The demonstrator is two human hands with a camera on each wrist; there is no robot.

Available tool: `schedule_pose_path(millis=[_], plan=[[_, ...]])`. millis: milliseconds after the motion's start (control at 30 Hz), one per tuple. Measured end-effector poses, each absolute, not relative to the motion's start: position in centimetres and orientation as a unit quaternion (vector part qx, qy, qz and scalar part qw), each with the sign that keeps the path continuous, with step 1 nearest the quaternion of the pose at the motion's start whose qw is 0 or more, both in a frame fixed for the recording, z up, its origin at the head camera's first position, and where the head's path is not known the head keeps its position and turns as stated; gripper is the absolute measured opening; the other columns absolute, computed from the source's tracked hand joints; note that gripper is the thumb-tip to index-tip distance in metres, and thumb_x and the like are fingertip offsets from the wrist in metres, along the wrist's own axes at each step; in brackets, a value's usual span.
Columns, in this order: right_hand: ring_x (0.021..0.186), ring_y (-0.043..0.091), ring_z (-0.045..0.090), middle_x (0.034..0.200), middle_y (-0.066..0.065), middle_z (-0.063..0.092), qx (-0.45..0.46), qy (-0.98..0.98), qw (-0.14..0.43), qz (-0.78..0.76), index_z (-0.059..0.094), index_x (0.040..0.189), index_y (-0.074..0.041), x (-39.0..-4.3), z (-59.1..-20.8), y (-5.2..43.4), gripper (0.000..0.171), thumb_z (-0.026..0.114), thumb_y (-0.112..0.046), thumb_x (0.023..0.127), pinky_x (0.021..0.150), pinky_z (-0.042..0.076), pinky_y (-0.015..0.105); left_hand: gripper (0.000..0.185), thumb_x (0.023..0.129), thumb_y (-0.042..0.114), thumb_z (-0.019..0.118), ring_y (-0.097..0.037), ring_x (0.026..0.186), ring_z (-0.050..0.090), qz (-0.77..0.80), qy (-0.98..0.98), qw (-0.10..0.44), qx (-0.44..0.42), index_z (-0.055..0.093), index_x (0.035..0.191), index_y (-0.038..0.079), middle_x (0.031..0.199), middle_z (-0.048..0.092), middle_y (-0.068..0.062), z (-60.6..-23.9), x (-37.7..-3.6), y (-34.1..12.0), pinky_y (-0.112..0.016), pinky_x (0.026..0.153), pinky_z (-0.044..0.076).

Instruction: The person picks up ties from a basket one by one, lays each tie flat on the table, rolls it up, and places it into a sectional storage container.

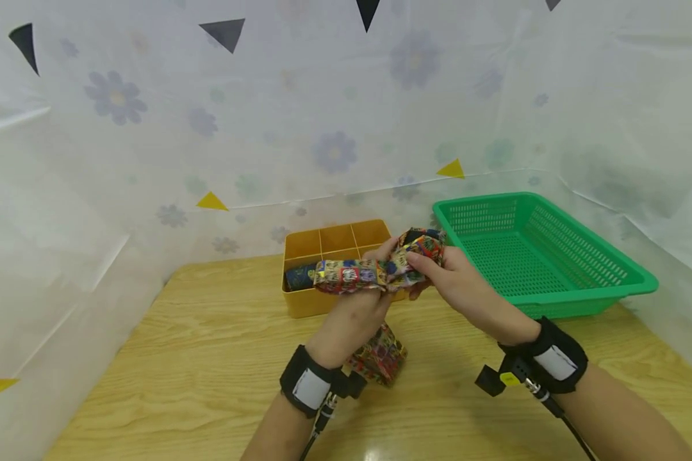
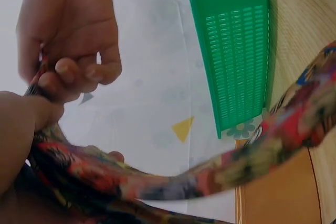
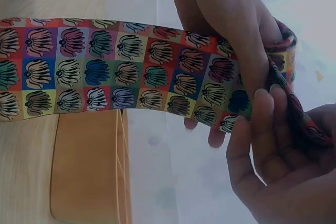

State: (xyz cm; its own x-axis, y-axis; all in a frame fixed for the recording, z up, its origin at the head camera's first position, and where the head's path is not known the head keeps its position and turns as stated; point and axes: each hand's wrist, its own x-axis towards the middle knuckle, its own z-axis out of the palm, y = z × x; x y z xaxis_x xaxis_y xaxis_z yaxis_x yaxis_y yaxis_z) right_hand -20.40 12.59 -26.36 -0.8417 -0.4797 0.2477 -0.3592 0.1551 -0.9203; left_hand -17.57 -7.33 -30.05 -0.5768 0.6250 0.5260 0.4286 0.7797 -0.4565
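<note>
A colourful necktie [image 1: 352,276], printed with rows of small hand-like motifs in bright squares, is looped around my left hand [image 1: 352,320]. One length of it hangs past that wrist, its wide end [image 1: 385,358] low over the table. My right hand [image 1: 464,285] pinches a folded part of the tie, thumb on top, close to the left fingers. The right wrist view shows the patterned band [image 3: 126,72] stretching flat to the left from both hands. In the left wrist view the left thumb [image 2: 18,129] presses on the cloth, and most left fingers are hidden behind it.
Behind the hands stands an orange-yellow divided box [image 1: 308,304], with a rolled dark blue cloth [image 1: 301,276] in a near-left compartment. A green perforated basket [image 1: 582,294] is at the right. Black bands with cables circle both wrists. A flower-print sheet [image 1: 334,96] hangs behind the table.
</note>
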Motion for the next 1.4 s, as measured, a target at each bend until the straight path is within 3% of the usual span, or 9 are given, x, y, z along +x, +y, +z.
schedule_pose_path(millis=[133, 433, 567, 733, 967, 1100, 1200, 1333, 1400], plan=[[0.078, 0.02, 0.068, 0.102, 0.007, 0.067, -0.251, 0.757, 0.051, -0.601, 0.058, 0.122, 0.001, -20.0, -26.5, 13.9, 0.042, 0.046, -0.035, 0.106, 0.075, 0.06, 0.037, 0.065, 0.103, 0.017, 0.053, -0.02, 0.136, 0.044, -0.255, -0.853, 0.256, -0.377, 0.018, 0.157, 0.006, 0.146, 0.038, -0.014, -29.5, -18.3, -7.0, -0.024, 0.112, 0.038], [0.08, 0.021, 0.068, 0.104, 0.003, 0.062, -0.201, 0.784, 0.012, -0.587, 0.05, 0.128, -0.004, -18.9, -26.5, 18.2, 0.041, 0.049, -0.037, 0.104, 0.08, 0.058, 0.03, 0.049, 0.105, 0.033, 0.038, -0.026, 0.128, 0.052, -0.452, -0.814, 0.151, -0.331, 0.04, 0.149, 0.011, 0.137, 0.048, -0.013, -27.8, -18.1, -9.3, -0.036, 0.103, 0.048], [0.08, 0.02, 0.066, 0.104, 0.001, 0.065, -0.186, 0.804, 0.0, -0.565, 0.053, 0.124, -0.004, -18.4, -27.1, 20.9, 0.036, 0.049, -0.033, 0.105, 0.078, 0.057, 0.027, 0.037, 0.107, 0.019, 0.042, -0.02, 0.094, 0.055, -0.488, -0.795, 0.203, -0.298, 0.047, 0.142, 0.007, 0.117, 0.051, -0.016, -27.2, -17.9, -10.4, -0.03, 0.079, 0.049], [0.082, 0.019, 0.067, 0.102, -0.003, 0.068, -0.156, 0.838, -0.007, -0.522, 0.057, 0.123, -0.005, -17.7, -27.9, 23.8, 0.035, 0.048, -0.034, 0.105, 0.075, 0.056, 0.026, 0.032, 0.106, 0.018, 0.045, -0.014, 0.059, 0.037, -0.507, -0.782, 0.266, -0.247, 0.053, 0.136, 0.011, 0.102, 0.051, -0.01, -26.8, -17.4, -12.0, -0.027, 0.058, 0.037], [0.077, 0.021, 0.069, 0.098, -0.008, 0.071, -0.122, 0.869, 0.006, -0.479, 0.056, 0.125, -0.014, -17.3, -29.3, 27.2, 0.029, 0.047, -0.034, 0.106, 0.071, 0.054, 0.026, 0.03, 0.107, 0.025, 0.043, -0.017, 0.055, 0.033, -0.525, -0.772, 0.31, -0.181, 0.058, 0.132, 0.017, 0.076, 0.043, -0.006, -27.2, -16.9, -13.9, -0.029, 0.058, 0.033], [0.067, 0.02, 0.065, 0.057, -0.003, 0.059, -0.086, 0.884, 0.013, -0.459, 0.05, 0.074, -0.013, -17.0, -29.9, 28.8, 0.04, 0.047, -0.037, 0.105, 0.055, 0.04, 0.03, 0.03, 0.107, 0.019, 0.043, -0.015, 0.051, 0.031, -0.511, -0.778, 0.332, -0.155, 0.058, 0.133, 0.016, 0.073, 0.042, -0.004, -27.8, -16.4, -15.4, -0.029, 0.055, 0.032], [0.057, 0.018, 0.057, 0.048, -0.003, 0.039, -0.057, 0.895, 0.022, -0.442, 0.031, 0.064, -0.012, -17.0, -30.3, 30.0, 0.053, 0.046, -0.042, 0.105, 0.053, 0.031, 0.034, 0.032, 0.107, 0.016, 0.043, -0.014, 0.047, 0.029, -0.509, -0.782, 0.333, -0.136, 0.056, 0.135, 0.019, 0.067, 0.04, -0.003, -28.5, -16.0, -17.2, -0.029, 0.051, 0.03], [0.065, 0.009, 0.057, 0.073, -0.008, 0.056, -0.043, 0.906, 0.029, -0.421, 0.053, 0.095, -0.01, -17.2, -31.1, 31.8, 0.037, 0.043, -0.044, 0.105, 0.064, 0.044, 0.031, 0.033, 0.107, 0.02, 0.043, -0.016, 0.047, 0.03, -0.535, -0.784, 0.301, -0.095, 0.053, 0.138, 0.023, 0.07, 0.043, -0.003, -30.1, -15.1, -20.3, -0.031, 0.048, 0.031], [0.071, 0.006, 0.063, 0.075, -0.006, 0.062, -0.039, 0.909, 0.024, -0.415, 0.055, 0.095, -0.008, -17.2, -31.5, 32.6, 0.039, 0.043, -0.043, 0.106, 0.064, 0.044, 0.029, 0.033, 0.107, 0.024, 0.042, -0.015, 0.05, 0.029, -0.559, -0.78, 0.275, -0.058, 0.051, 0.139, 0.024, 0.073, 0.042, -0.003, -30.8, -14.4, -21.9, -0.032, 0.049, 0.03]])
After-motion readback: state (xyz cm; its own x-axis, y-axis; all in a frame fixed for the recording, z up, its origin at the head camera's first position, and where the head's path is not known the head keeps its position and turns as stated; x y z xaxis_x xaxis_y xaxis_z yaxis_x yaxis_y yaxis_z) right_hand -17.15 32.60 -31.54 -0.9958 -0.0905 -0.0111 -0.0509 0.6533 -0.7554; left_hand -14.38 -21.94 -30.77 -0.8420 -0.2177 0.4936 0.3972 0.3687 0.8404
